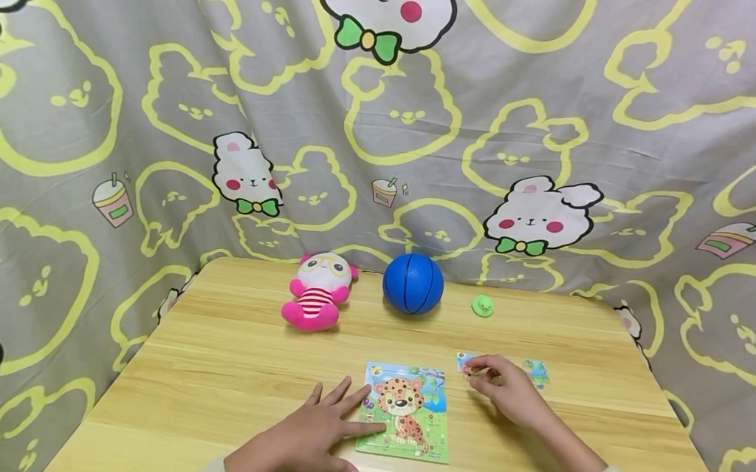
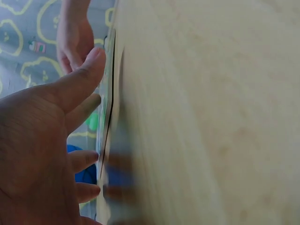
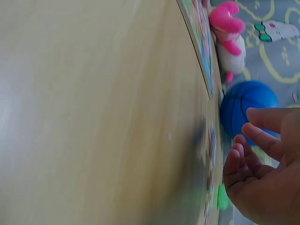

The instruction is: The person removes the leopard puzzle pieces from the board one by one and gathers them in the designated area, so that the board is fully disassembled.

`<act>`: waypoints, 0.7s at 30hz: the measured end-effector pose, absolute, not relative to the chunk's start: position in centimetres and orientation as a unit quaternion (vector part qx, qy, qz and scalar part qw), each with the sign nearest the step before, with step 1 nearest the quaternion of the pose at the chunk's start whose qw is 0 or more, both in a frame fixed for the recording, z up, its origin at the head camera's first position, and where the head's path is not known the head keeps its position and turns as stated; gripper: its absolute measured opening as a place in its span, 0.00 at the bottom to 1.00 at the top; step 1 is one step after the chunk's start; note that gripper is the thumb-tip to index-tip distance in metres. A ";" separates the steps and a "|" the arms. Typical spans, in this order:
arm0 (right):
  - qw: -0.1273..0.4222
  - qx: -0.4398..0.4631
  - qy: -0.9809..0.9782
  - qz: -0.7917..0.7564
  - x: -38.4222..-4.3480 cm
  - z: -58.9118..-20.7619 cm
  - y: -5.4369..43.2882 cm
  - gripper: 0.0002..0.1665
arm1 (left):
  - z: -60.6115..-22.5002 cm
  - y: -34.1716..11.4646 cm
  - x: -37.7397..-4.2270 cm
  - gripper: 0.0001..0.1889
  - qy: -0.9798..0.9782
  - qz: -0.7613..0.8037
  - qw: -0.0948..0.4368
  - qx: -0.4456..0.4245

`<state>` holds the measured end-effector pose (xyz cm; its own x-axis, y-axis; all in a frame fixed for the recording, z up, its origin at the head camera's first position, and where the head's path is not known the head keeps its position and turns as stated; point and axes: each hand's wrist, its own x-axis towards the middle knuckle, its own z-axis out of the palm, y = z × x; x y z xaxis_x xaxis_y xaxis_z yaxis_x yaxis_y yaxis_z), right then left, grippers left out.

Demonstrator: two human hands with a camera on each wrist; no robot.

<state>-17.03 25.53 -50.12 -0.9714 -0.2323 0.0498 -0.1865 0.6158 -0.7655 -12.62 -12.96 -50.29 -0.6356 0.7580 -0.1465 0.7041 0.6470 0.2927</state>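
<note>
Puzzle (image 1: 411,448): my left hand (image 1: 312,438) lay spread at its edge; light pressure seemed best. Right of it, my right hand (image 1: 508,393) bent over a piece (image 1: 462,357); grip, I couldn't tell.

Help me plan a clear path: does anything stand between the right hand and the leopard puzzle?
Nothing visible: in the head view, only bare tabletop separates the right hand and leopard puzzle. The left hand is at the puzzle's opposite edge.

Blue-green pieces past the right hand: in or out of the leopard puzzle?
Out: the head view shows the blue-green pieces lying on the table, apart from the leopard puzzle.
</note>
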 end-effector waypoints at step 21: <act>0.087 -0.206 0.862 -0.455 -16.7 -50.4 18.1 0.17 | -50.4 -13.2 -12.6 0.39 0.898 0.093 0.139 0.408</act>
